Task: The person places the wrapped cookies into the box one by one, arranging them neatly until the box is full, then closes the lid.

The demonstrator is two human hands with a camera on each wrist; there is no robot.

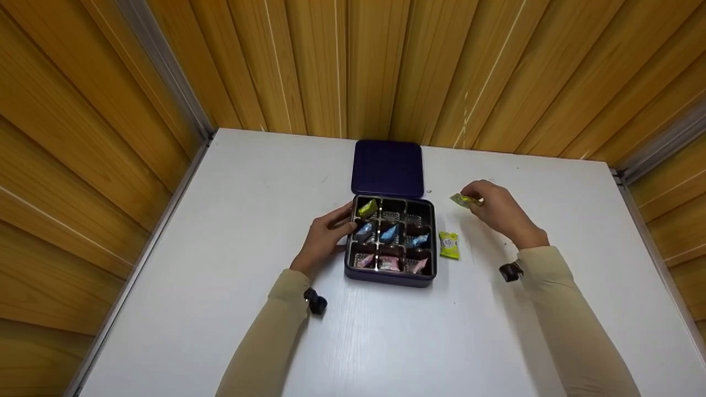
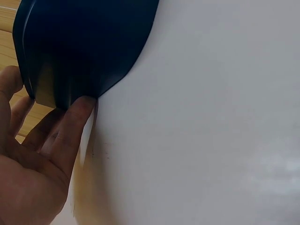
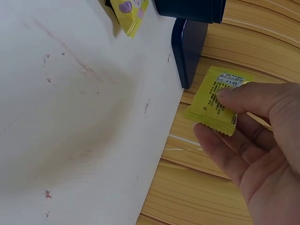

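Observation:
A dark blue divided tin (image 1: 389, 279) stands on the table with wrapped sweets in its compartments. Pink sweets (image 1: 389, 263) fill the front row and blue ones (image 1: 390, 234) the middle row; a yellow-green sweet (image 1: 368, 208) lies in the back-left compartment. My left hand (image 1: 324, 237) grips the tin's left side, thumb at the rim. To the right of the tin and above the table, my right hand (image 1: 499, 212) pinches a yellow wrapped sweet (image 3: 215, 101) between thumb and fingers. Another yellow wrapped sweet (image 1: 449, 246) lies on the table right beside the tin.
Directly behind the tin lies its dark blue lid (image 1: 388, 168). The white table (image 1: 209, 264) ends at a wood-panelled wall (image 1: 375, 71) at the back, with more panelling on both sides. A small black camera (image 1: 511, 271) sits at the right wrist.

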